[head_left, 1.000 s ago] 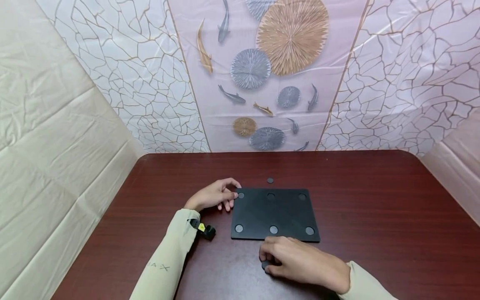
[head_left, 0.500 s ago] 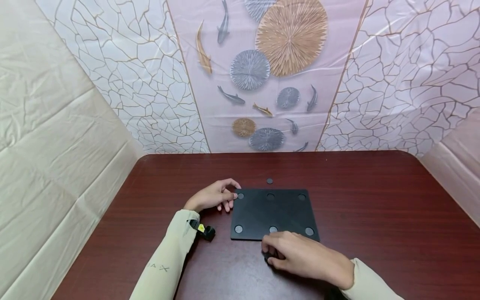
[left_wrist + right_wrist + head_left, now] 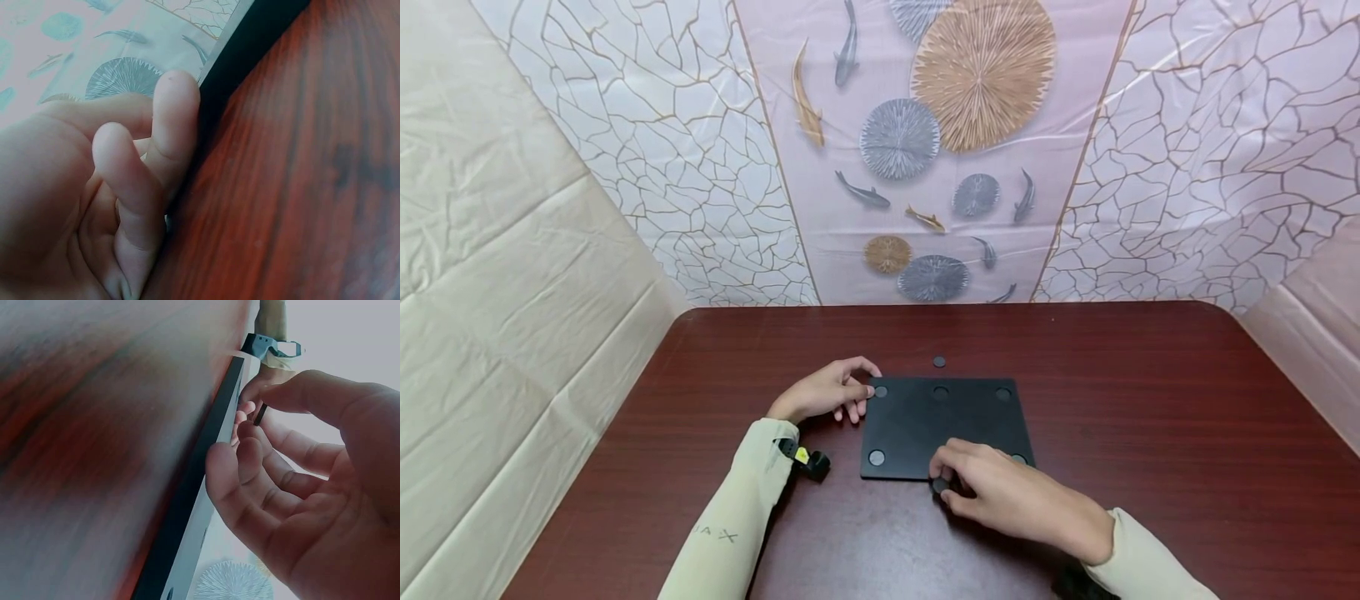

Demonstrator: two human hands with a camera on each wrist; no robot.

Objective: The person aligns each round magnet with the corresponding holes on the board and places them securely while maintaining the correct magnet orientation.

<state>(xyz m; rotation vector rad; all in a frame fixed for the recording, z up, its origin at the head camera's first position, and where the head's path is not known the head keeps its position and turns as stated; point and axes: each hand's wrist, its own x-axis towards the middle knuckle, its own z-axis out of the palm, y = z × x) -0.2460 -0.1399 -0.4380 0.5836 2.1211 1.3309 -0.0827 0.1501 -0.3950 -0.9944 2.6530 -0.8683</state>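
Note:
A flat black rectangular board (image 3: 917,425) lies on the table, with round spots along its far and near edges. My left hand (image 3: 827,390) holds its far left corner, thumb at the left edge and forefinger at the far edge; in the left wrist view the curled fingers (image 3: 176,119) lie against the board's side. Over the board's near edge, my right hand (image 3: 1007,496) pinches a small dark disc (image 3: 940,485) between thumb and fingertips. The right wrist view shows that disc (image 3: 260,415) edge-on. The near middle spot is hidden behind the right hand.
Another small dark disc (image 3: 939,362) lies on the table just beyond the board's far edge. The reddish-brown table (image 3: 1150,417) ends at a patterned cloth backdrop (image 3: 925,167). A wrist camera (image 3: 812,463) sticks out beside the left forearm.
My right hand has moved away from me with the disc, from the table in front of the board up to its near edge. The left hand and the board have stayed put.

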